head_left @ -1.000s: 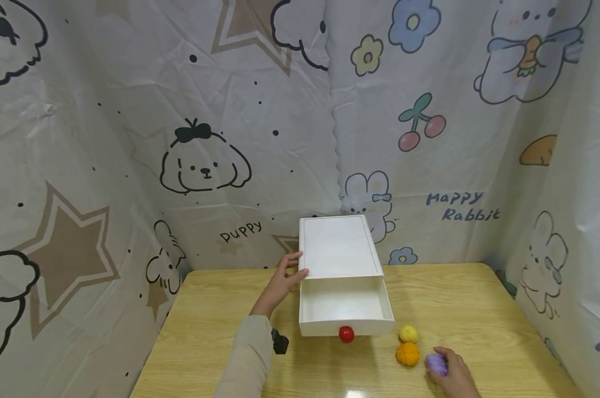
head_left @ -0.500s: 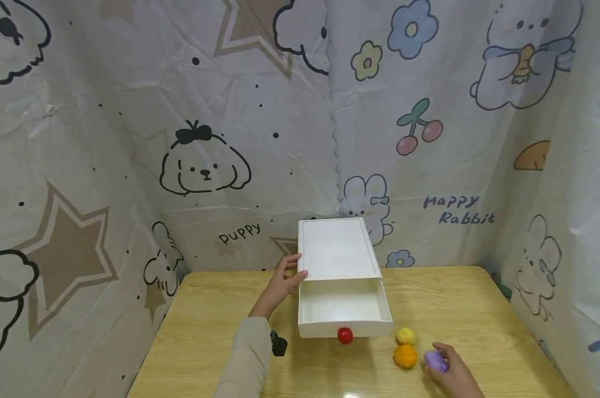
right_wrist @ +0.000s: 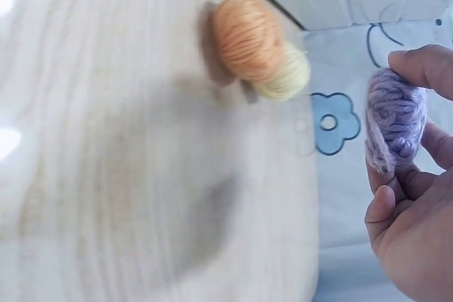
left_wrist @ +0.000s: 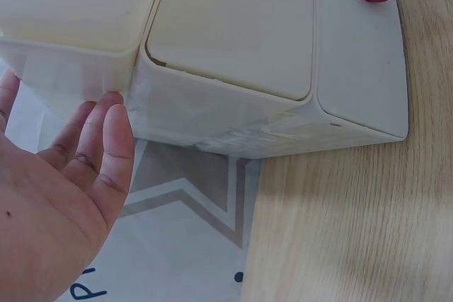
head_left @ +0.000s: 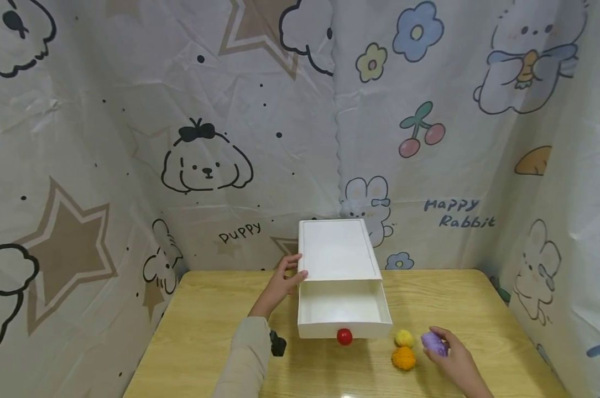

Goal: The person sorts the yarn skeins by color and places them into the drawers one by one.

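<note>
Purple yarn ball (head_left: 434,344) sits pinched in our right grip (head_left: 451,362), lifted off the worktop (head_left: 220,326), orange ball (head_left: 403,357) just left. Left grip (head_left: 280,282), fingers straight, braces the white drawer box (head_left: 337,251), its tray pulled out.

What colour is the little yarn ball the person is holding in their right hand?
Pale purple: the yarn ball pinched in the right hand shows best in the right wrist view.

Head view high, facing forward-down over table (head_left: 210,309), wrist views close, all sharing white drawer box (head_left: 339,260)
</note>
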Action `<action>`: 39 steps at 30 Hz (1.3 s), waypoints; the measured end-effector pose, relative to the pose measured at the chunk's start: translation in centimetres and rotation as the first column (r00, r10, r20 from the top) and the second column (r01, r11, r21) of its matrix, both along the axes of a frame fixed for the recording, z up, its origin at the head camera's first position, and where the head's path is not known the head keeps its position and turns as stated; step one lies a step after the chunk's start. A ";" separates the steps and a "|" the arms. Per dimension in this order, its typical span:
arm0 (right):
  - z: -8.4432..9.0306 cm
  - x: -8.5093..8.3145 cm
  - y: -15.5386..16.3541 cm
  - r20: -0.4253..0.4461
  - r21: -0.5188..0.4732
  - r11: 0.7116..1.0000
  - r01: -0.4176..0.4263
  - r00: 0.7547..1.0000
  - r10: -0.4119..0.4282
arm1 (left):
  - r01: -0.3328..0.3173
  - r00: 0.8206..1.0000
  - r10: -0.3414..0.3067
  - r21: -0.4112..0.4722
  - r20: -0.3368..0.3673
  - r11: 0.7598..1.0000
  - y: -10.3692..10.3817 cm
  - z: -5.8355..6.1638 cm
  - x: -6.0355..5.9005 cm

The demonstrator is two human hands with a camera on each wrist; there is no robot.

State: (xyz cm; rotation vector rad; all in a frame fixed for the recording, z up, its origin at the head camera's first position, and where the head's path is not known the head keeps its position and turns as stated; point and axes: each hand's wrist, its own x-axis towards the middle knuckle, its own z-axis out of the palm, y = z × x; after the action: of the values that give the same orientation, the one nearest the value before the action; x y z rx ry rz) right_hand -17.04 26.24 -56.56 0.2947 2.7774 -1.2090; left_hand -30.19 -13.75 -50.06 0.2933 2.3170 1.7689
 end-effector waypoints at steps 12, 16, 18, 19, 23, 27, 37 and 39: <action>6.1 -1.7 -1.7 -0.220 0.003 0.999 -0.040 0.975 0.040 | 0.003 1.000 -0.003 -0.012 -0.021 1.000 0.0 0.6 -0.3; 8.0 -2.6 -2.4 -0.261 0.018 0.998 -0.062 0.963 0.065 | -0.003 1.000 0.003 -0.017 -0.015 1.000 0.0 0.7 -0.3; 8.8 -3.0 -2.8 -0.277 0.027 0.997 -0.075 0.957 0.080 | 0.001 1.000 -0.001 -0.015 -0.021 1.000 0.0 0.8 -0.3; 9.2 -3.1 -2.9 -0.282 0.031 0.996 -0.080 0.956 0.085 | 0.001 1.000 -0.001 -0.015 -0.020 1.000 0.1 0.7 -0.3; 10.9 -3.4 -3.9 -0.292 0.024 0.994 -0.103 0.951 0.106 | 0.002 1.000 -0.002 -0.020 -0.014 1.000 0.1 0.7 -0.2; 12.3 -3.4 -5.3 -0.310 0.002 0.988 -0.155 0.939 0.148 | 0.000 1.000 -0.001 -0.020 -0.008 1.000 0.0 0.6 0.0; 13.6 -3.4 -8.9 -0.375 -0.026 0.959 -0.282 0.892 0.252 | 0.005 1.000 -0.005 -0.018 -0.005 1.000 0.0 0.4 0.1; 13.6 -3.4 -9.6 -0.384 -0.018 0.954 -0.301 0.883 0.271 | 0.011 1.000 -0.011 -0.013 0.004 1.000 0.0 0.3 0.1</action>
State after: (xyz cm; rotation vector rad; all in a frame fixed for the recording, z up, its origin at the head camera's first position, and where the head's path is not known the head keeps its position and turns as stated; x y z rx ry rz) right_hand -20.48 16.68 -42.96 -0.3897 2.9259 -1.4139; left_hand -30.14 -13.79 -49.80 0.2994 2.3182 1.7471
